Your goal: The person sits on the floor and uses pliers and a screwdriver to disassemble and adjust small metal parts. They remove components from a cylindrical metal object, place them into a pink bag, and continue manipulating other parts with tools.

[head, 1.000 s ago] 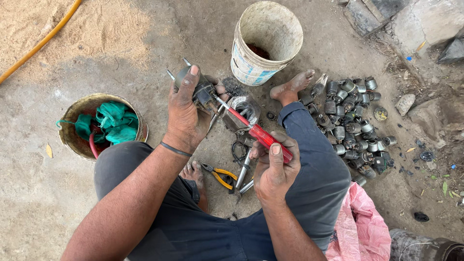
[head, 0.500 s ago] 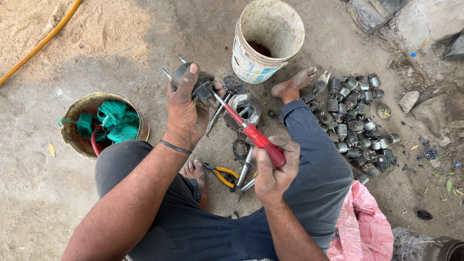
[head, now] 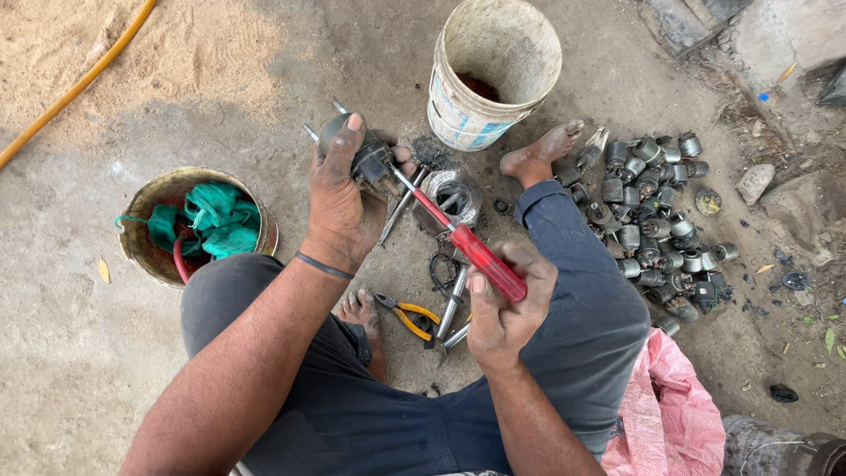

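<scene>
A small motor is gripped in the left hand, above the floor, left of the bucket. A screwdriver is clasped by the right hand, tip at the motor. The motor should be held steady and the blade kept straight.

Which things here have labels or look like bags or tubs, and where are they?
White plastic bucket: top centre, round, dirty white with a blue and orange printed label on its side.
Metal tin: left, round, rusty yellowish, holding green cloth.
Pink bag: bottom right, crumpled, pink with pale printing.
No signs or screens in view.
</scene>
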